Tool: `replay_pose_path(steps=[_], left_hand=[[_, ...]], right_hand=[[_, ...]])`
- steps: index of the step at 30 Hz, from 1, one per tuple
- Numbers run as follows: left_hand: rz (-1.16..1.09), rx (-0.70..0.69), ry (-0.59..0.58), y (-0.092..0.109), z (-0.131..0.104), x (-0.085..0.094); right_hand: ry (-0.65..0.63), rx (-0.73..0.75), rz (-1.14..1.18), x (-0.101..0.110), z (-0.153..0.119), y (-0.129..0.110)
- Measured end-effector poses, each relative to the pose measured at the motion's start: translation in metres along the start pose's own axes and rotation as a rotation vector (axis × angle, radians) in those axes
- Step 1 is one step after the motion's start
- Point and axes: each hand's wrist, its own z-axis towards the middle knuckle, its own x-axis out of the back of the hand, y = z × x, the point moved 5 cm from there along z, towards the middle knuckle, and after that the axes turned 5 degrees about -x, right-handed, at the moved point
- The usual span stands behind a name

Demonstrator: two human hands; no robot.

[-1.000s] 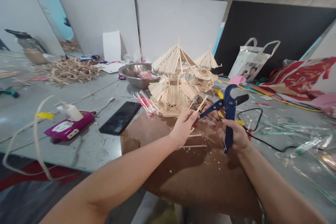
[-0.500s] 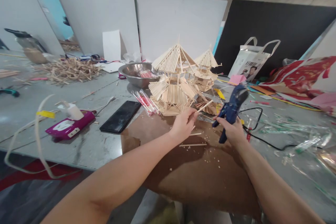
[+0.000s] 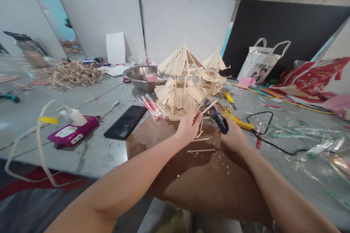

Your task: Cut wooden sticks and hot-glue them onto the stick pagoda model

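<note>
Pale panels (image 3: 188, 22) stand across the top of the frame behind a grey surface (image 3: 112, 160) strewn with scraps. At upper left is a bottle (image 3: 34, 54) with a dark lid, and just right of it lies a heap of short wooden pieces (image 3: 72, 74). Below these, left of centre, are a purple power strip (image 3: 71, 133) and a black phone (image 3: 125, 122). A metal bowl (image 3: 142, 85) sits above the phone and to its right, with clear packets (image 3: 150, 107) below it.

At centre, a pavilion model (image 3: 180, 98) built of sticks rises behind the left hand (image 3: 189, 125), which pinches a thin wooden stick (image 3: 210, 106) between thumb and fingers. The stick's free end points out to the upper right of that hand, crossing the upper part of a blue cutter (image 3: 220, 119); whether the blades touch it cannot be told. Loose sticks (image 3: 201, 150) lie below the left hand on a brown board (image 3: 232, 193). The right hand (image 3: 232, 133), right of centre, is curled around the cutter, which points to its upper left.

Farther right, beyond that hand, lie a yellow tool (image 3: 240, 122) and clear wrappers (image 3: 314, 147); a white tote bag (image 3: 258, 63) stands at upper right, beside red packaging (image 3: 314, 82).
</note>
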Motion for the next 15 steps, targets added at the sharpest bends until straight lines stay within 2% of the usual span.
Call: replay_pose_path(steps=[6,15], left_hand=[[-0.005,0.029,-0.086,-0.004,-0.002,-0.009],[-0.024,0.07,-0.161,-0.015,0.0,-0.015]], right_hand=[[-0.125,0.017,-0.09,-0.002,-0.006,-0.013],[-0.14,-0.005,-0.131,-0.003,-0.007,-0.013]])
